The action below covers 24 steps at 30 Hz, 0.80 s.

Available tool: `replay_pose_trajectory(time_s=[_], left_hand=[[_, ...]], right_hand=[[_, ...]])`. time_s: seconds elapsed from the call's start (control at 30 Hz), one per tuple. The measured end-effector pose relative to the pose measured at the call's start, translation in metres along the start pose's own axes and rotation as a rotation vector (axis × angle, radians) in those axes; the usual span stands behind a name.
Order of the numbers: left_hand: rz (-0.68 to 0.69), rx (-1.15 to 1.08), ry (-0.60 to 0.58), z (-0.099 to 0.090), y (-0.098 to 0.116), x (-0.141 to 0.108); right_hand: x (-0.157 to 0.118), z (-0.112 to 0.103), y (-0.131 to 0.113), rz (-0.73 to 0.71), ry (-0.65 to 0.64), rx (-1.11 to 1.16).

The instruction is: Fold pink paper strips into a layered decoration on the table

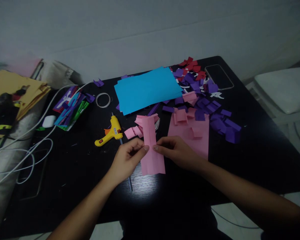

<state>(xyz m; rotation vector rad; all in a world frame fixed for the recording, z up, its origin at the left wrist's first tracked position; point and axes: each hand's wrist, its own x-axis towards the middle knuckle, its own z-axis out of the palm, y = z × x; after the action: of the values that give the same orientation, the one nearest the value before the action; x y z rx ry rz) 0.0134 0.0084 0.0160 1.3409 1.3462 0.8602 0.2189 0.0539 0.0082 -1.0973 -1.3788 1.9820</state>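
Note:
Between my two hands is a creased strip of pink paper (pixel 152 163), held upright above the black table. My left hand (pixel 127 155) pinches its left edge between thumb and fingers. On the opposite edge, my right hand (pixel 176 150) pinches it the same way. Folded pink pieces (pixel 134 132) lie just behind the strip, with a silvery tool partly hidden there. A pink sheet (pixel 201 146) with small curled pink cuttings on it rests beside my right hand. Left of the strip is a yellow hot glue gun (pixel 111 131).
Blue sheets (pixel 147 90) lie at the back of the table (pixel 75 173). Purple scraps (pixel 225 125), red scraps (pixel 190 65) and a phone (pixel 219 76) are at the right. A tape roll (pixel 103 100), coloured paper strips (pixel 72 110) and white cables (pixel 32 151) sit left. A white chair (pixel 285 86) stands right.

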Motion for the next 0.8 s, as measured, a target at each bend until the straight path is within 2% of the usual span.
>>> replay_pose_trajectory(time_s=[0.13,0.2,0.27,0.4,0.43,0.5,0.6,0.67,0.8], left_hand=[[0.002,-0.03,-0.009,0.002,0.0,0.0],[0.045,-0.041,-0.004,0.003,-0.001,-0.001],[0.163,0.006,0.044,0.002,-0.001,-0.003],[0.5,0.184,0.183,-0.004,0.002,-0.007],[0.556,0.224,0.214,-0.005,0.002,-0.007],[0.628,0.3,0.276,-0.007,0.002,-0.007],[0.674,0.386,0.334,-0.008,0.0,-0.004],[0.686,0.419,0.346,-0.008,-0.001,-0.003],[0.672,0.463,0.328,-0.006,-0.005,-0.002]], right_hand=[[0.0,-0.001,0.001,-0.053,-0.007,-0.023],[-0.002,-0.001,0.001,-0.104,0.004,-0.057],[-0.004,0.0,0.001,-0.204,0.038,-0.113],[-0.008,0.001,0.0,-0.437,0.188,-0.181],[-0.007,0.001,0.0,-0.436,0.224,-0.149],[-0.004,0.0,0.002,-0.336,0.227,-0.023],[0.0,0.001,0.002,-0.086,0.016,0.22],[0.0,0.002,0.001,0.017,-0.097,0.276],[-0.003,0.005,-0.002,0.014,-0.073,0.199]])
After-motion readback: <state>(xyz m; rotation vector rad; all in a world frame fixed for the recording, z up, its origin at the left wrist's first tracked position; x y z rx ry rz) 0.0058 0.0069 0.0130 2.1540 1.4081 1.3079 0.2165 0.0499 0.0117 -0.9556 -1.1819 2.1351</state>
